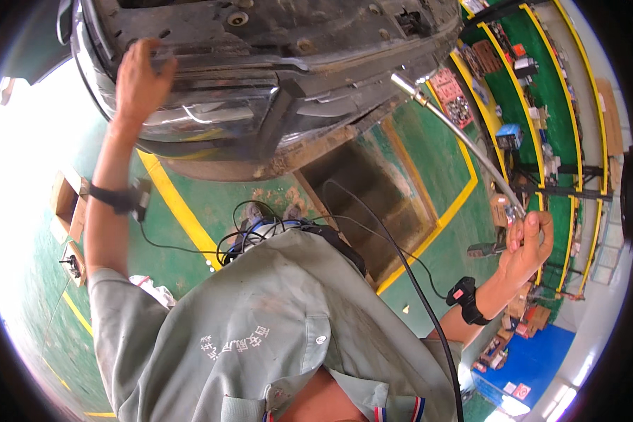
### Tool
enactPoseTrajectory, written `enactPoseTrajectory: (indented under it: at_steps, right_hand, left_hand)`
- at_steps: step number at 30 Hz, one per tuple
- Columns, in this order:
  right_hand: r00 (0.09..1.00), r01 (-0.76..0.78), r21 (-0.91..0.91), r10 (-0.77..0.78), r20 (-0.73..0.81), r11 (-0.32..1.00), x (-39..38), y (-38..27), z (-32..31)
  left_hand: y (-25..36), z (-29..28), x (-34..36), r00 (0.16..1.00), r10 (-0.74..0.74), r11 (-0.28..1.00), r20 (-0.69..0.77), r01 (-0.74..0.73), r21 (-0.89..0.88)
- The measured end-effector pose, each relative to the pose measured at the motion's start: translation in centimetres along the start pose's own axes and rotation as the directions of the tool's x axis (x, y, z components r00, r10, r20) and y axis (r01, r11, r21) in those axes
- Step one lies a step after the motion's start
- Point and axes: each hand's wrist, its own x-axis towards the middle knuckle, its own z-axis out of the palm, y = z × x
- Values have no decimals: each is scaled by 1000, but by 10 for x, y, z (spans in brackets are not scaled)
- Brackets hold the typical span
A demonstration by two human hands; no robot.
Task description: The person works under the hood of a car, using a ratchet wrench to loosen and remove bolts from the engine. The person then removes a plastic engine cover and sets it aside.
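Green workshop floor (443, 239), right hand (526, 246) holding long wrench (457, 133), apparently angled toward car underside (274, 42)

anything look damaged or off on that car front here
Yes: the car's lower bumper edge looks rusty, dirt-caked and ragged. The left hand rests on the headlight; the right hand holds a long metal tool reaching toward the underside.
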Motion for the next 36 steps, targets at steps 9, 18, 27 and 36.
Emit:
enactPoseTrajectory:
  at_steps: [9, 18, 27, 36]
  right_hand:
    - [1000, 7, -12, -7, -23, 1000, -13, -24, 13]
    - [995, 51, -75, -57, -79, 996, -37, -49, 7]
    - [970, 56, -181, -96, -224, 982, -61, -69, 25]
    - [976, 147, -135, -165, -139, 980, -64, -95, 17]
  left_hand:
    - [-104, 56, 69, 979, -59, 962, 194, 3, 274]
    - [-106, 75, 127, 885, -99, 882, 455, -134, 451]
    - [-105, 117, 114, 962, 9, 878, 272, -137, 459]
    - [-99, 109, 117, 972, -27, 926, 233, -64, 373]
